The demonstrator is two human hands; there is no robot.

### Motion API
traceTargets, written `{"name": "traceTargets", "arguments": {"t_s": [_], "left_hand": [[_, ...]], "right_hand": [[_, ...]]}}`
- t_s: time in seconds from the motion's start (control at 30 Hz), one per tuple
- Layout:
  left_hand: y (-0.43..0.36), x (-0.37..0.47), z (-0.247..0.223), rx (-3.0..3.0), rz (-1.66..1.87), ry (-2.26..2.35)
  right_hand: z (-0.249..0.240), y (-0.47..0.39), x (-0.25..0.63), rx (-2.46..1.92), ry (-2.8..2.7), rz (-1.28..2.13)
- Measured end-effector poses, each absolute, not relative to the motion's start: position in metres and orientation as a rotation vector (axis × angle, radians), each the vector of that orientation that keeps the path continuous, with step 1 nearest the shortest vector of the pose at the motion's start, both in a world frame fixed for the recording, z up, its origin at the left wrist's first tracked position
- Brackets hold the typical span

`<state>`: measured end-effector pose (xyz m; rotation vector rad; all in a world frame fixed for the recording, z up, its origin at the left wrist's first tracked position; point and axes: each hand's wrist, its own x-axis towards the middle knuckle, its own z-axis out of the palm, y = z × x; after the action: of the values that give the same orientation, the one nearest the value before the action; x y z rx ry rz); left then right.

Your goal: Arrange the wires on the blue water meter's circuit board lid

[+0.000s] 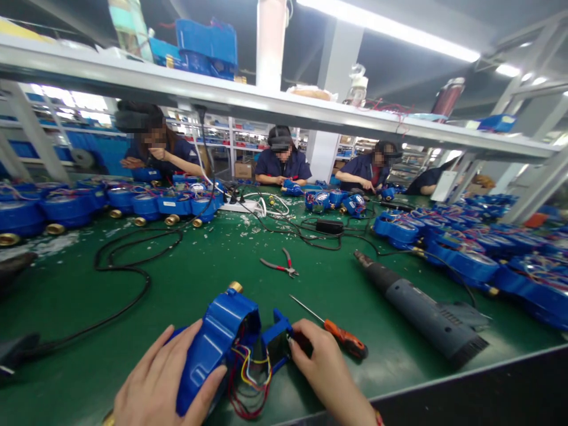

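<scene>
My left hand (164, 378) is wrapped over a blue water meter (213, 337) with a brass pipe end (235, 287), steadying it on the green bench. My right hand (317, 355) pinches the edge of a blue plastic cover (278, 340), which stands apart from the meter's open end. Red, yellow, white and black wires (251, 378) run between the meter and the cover. The right fingertips partly hide the cover's edge. Close by the right hand lies a screwdriver (344, 338) with an orange and black handle.
Red-handled cutters (281, 265) lie beyond the meter. A heat gun (426, 313) rests on the right. Cables (146, 278) cross the green bench (213, 254). Rows of blue meters (461, 260) stand at both sides. Several co-workers sit opposite, under a white shelf (248, 94).
</scene>
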<state>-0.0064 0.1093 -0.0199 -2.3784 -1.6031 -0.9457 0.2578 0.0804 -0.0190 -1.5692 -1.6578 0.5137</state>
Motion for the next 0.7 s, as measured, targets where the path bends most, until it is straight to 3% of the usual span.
{"name": "traceTargets", "arguments": {"t_s": [0.17, 0.33, 0.7], "left_hand": [[0.127, -0.021, -0.015, -2.496, -1.119, -1.955], [0.115, -0.003, -0.002, -2.421, -1.359, -1.978], [0.126, -0.024, -0.018, -2.54, -1.244, -1.832]], "right_hand": [[-0.022, 0.086, 0.254, -1.606, -1.645, 0.495], [-0.019, 0.092, 0.247, -1.638, -1.631, 0.472], [-0.016, 0.104, 0.24, -1.698, -1.625, 0.397]]}}
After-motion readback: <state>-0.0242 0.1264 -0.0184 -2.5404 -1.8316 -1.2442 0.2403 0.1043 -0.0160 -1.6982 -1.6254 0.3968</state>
